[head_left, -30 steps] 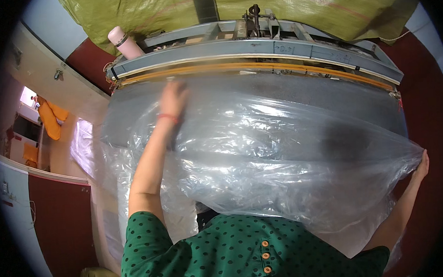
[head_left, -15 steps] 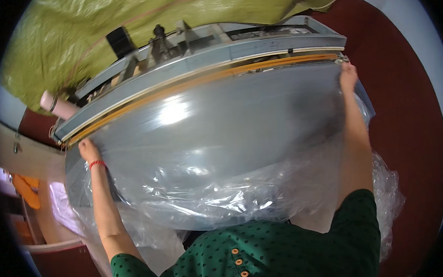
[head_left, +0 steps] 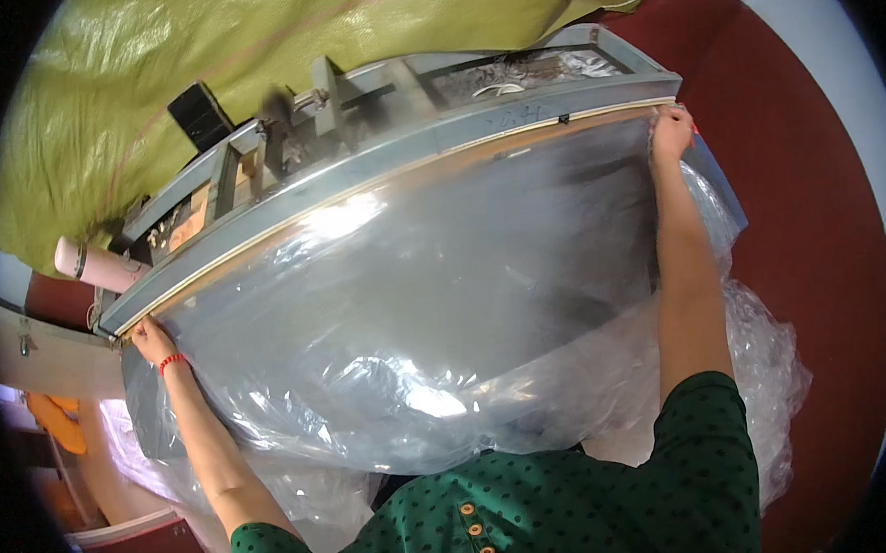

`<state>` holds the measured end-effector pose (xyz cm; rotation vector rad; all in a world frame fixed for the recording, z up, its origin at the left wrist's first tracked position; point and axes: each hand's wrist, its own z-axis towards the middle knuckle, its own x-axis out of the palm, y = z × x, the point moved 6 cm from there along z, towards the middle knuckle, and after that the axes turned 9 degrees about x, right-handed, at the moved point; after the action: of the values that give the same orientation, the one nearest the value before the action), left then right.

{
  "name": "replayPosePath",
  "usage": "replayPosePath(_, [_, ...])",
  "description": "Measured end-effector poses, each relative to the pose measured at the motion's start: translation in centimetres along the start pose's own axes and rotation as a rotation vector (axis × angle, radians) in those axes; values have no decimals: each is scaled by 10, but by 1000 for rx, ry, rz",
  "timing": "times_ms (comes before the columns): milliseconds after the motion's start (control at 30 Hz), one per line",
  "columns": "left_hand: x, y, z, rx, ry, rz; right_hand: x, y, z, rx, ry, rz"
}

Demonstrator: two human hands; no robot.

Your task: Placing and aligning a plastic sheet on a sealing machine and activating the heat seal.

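A wide sheet of clear plastic film (head_left: 433,267) stretches between my hands, shiny and wrinkled toward my body. Its far edge lies along the tan strip on the front of a long grey metal frame (head_left: 397,162). My left hand (head_left: 153,342), red beaded bracelet at the wrist, is closed on the film's left corner beside the frame's left end. At the frame's right end, my right hand (head_left: 672,134) pinches the film's other corner. Both arms are stretched out, and the fingertips are partly hidden.
Behind the frame hangs a yellow-green woven sheet (head_left: 319,23). A pink bottle (head_left: 97,265) and a black phone-like slab (head_left: 200,116) stand at the frame's left. Loose clear film (head_left: 764,380) hangs down on the right over a dark red floor (head_left: 814,287).
Film and both hands have come up against the frame's front, covering more of the orange-tan strip. In the picture, my left hand sits lower and farther left, my right hand slightly left.
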<state>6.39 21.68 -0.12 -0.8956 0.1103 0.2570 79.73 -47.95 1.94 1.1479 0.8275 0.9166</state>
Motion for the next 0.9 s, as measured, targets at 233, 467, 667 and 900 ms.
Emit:
replayPosePath(233, [-8, 10, -3, -199, -86, -106, -1, 12, -15, -46, 42, 79])
replayPosePath(467, [-1, -80, -31, -216, 452, -80, -37, 57, -30, -412, 419, -325])
replayPosePath(667, [-23, -206, -92, 70, 678, -237, -160, 75, -9, -176, -166, -533])
replayPosePath(900, [-70, -288, -127, 170, 727, -190, -7, 225, -244, -775, 536, -202])
